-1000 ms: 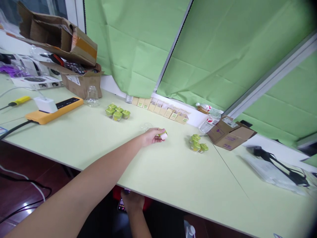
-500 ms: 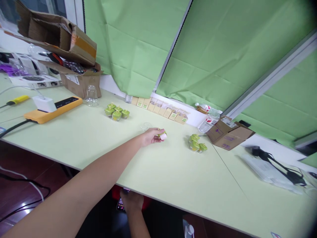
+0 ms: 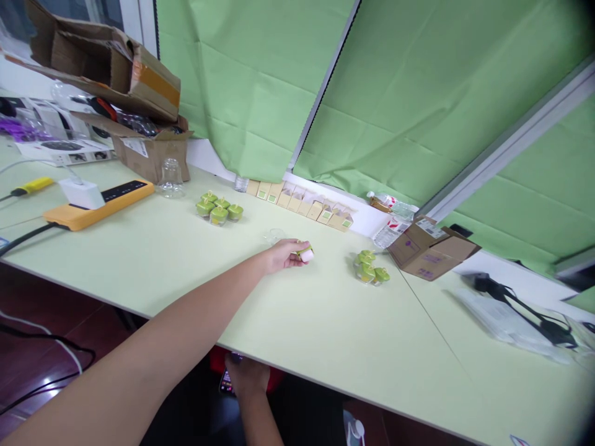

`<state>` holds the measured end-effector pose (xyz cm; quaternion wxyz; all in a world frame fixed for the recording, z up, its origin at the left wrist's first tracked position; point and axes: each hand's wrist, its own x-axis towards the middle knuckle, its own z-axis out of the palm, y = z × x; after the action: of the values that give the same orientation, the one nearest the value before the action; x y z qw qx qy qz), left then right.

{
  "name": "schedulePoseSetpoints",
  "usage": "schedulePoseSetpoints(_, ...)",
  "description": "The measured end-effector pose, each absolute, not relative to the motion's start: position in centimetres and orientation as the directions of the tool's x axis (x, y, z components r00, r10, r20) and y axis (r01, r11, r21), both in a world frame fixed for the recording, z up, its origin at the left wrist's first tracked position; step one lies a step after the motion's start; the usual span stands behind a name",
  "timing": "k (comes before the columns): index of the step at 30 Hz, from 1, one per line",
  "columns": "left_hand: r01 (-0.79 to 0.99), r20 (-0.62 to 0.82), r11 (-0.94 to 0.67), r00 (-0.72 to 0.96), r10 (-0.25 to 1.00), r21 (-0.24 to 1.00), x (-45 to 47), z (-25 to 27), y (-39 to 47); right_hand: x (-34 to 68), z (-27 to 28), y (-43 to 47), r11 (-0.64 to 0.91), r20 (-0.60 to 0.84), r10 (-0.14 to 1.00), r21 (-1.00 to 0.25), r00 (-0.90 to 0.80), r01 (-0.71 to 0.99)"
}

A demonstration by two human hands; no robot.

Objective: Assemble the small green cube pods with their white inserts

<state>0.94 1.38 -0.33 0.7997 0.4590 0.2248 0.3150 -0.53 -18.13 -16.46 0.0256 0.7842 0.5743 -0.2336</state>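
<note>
My left hand [image 3: 282, 255] is stretched over the middle of the table, its fingers pinching a small green lid [image 3: 305, 249]. A pale pink, rounded piece shows on the side of the lid that faces me. Just behind my wrist lies a clear plastic cup [image 3: 274, 235]. Beneath the table edge, my right hand [image 3: 250, 373] is closed around a phone [image 3: 226, 382] with a lit screen, in front of my lap. To the left on the table is a group of several green-lidded clear cups [image 3: 219, 215], and another such group [image 3: 367, 272] stands to the right.
Small cardboard boxes [image 3: 297, 201] line the table's back edge. At left are an orange power strip [image 3: 100, 207], a clear jar [image 3: 171, 179] and open cartons [image 3: 153, 158]. A cardboard box [image 3: 418, 251], water bottles [image 3: 389, 232] and a black cable [image 3: 525, 310] lie at right.
</note>
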Motion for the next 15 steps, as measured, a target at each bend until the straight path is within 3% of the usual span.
schedulePoseSetpoints(5,-0.292,-0.077,0.385,0.703,0.707,0.875,1.1,-0.2,1.3,-1.1,-13.8,-18.6,-0.239,-0.345,0.929,-0.293,0.131,0.926)
schedulePoseSetpoints(7,-0.294,-0.080,0.391,0.702,0.707,0.872,1.1,0.0,1.3,-1.3,-10.4,-19.2,-0.202,-0.398,0.916,-0.357,0.047,0.912)
schedulePoseSetpoints(8,-0.295,-0.082,0.392,0.701,0.709,0.872,1.2,0.0,1.3,-1.1,-8.0,-19.6,-0.148,-0.472,0.877,-0.444,-0.091,0.884)
schedulePoseSetpoints(10,-0.291,-0.083,0.385,0.695,0.714,0.876,1.2,0.1,1.3,0.2,-2.2,-20.4,-0.031,-0.550,0.646,-0.712,-0.529,0.701)
schedulePoseSetpoints(11,-0.287,-0.083,0.378,0.692,0.717,0.880,1.3,0.1,1.3,1.3,0.8,-20.7,-0.031,-0.436,0.592,-0.853,-0.677,0.522)
schedulePoseSetpoints(12,-0.283,-0.083,0.372,0.689,0.720,0.884,1.3,0.1,1.3,2.8,3.6,-21.0,-0.011,-0.283,0.645,-0.932,-0.710,0.362)
schedulePoseSetpoints(13,-0.279,-0.083,0.368,0.687,0.722,0.887,1.3,0.1,1.3,4.4,6.0,-21.1,0.041,-0.136,0.762,-0.966,-0.633,0.256)
schedulePoseSetpoints(14,-0.277,-0.084,0.365,0.685,0.723,0.889,1.4,0.1,1.3,6.2,7.9,-21.0,0.142,0.022,0.899,-0.959,-0.438,0.244)
schedulePoseSetpoints(15,-0.276,-0.085,0.365,0.684,0.725,0.889,1.4,0.1,1.3,7.9,9.1,-20.9,0.236,0.184,0.963,-0.930,-0.197,0.283)
